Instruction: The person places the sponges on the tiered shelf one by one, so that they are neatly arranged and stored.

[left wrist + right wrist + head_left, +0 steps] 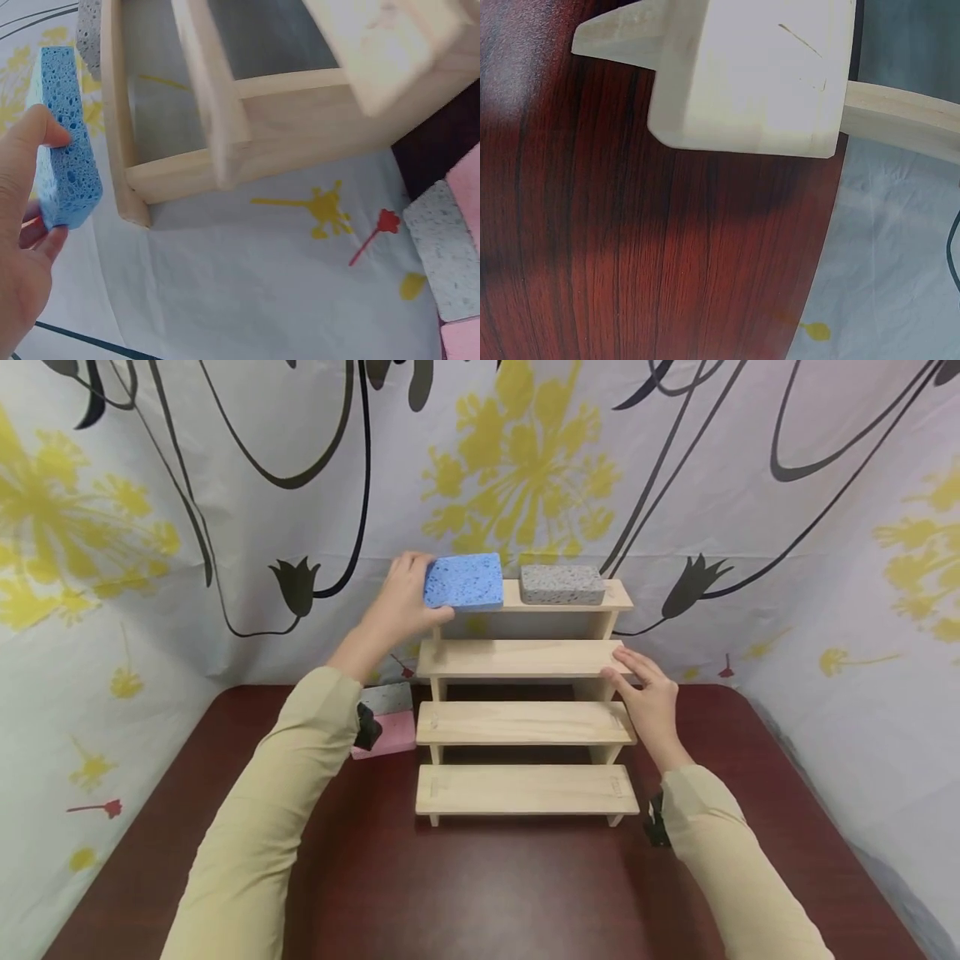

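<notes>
My left hand (405, 597) holds a blue sponge (463, 582) by its left side, with the thumb at its lower edge. In the head view the sponge overlaps the left end of the top step of a tiered wooden shelf (525, 724). From the left wrist view, the blue sponge (69, 142) stands on edge between thumb and fingers, beside the shelf frame (124, 112). My right hand (651, 703) rests on the right end of the second step from the top, fingers extended and thumb at the front edge. The right wrist view shows the shelf's end (757, 82), but not the hand.
On the top step's right half lies a grey speckled sponge (562, 585). A pink sponge (393, 735) and a pale grey sponge (387, 698) lie left of the shelf on the dark red-brown table (525, 885). Patterned cloth (247, 527) hangs behind and at both sides.
</notes>
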Motion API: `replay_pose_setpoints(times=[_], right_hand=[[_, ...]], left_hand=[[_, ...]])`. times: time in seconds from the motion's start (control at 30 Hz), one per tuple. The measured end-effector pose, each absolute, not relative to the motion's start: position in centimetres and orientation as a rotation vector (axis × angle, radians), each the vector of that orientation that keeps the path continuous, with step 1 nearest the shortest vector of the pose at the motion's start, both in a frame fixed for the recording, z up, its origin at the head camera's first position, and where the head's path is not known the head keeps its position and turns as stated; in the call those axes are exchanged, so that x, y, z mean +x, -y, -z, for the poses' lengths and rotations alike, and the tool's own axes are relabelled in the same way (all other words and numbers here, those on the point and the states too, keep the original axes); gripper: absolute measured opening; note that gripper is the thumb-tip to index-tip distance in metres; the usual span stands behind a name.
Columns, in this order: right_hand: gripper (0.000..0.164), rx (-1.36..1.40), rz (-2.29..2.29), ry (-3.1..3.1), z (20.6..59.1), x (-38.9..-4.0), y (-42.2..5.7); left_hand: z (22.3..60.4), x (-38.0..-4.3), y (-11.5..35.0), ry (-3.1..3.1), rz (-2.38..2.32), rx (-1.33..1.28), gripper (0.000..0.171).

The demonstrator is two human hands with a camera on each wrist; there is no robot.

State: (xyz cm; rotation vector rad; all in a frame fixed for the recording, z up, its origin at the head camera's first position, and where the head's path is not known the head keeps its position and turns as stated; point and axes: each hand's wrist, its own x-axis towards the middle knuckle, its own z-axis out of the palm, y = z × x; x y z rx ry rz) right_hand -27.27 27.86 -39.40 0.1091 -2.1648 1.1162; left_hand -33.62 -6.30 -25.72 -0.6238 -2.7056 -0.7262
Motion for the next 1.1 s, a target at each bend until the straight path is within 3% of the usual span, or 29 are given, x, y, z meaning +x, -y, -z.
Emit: replay_pose_setpoints(times=[0.43, 0.7, 1.1], right_hand=[[0.037, 0.088, -1.113, 2.162, 39.7, -27.1, -28.0], [0.037, 0.096, -1.114, 2.15, 39.8, -27.0, -27.8], [0.038, 0.071, -1.13, 2.154, 39.6, -27.2, -27.8]], left_hand=[[24.4, -35.9, 4.1, 2.853, 0.767, -0.616, 0.072], [24.3, -36.2, 4.3, 2.904, 0.844, -0.585, 0.062], [25.1, -37.1, 4.7, 2.979, 0.845, -0.605, 0.063]])
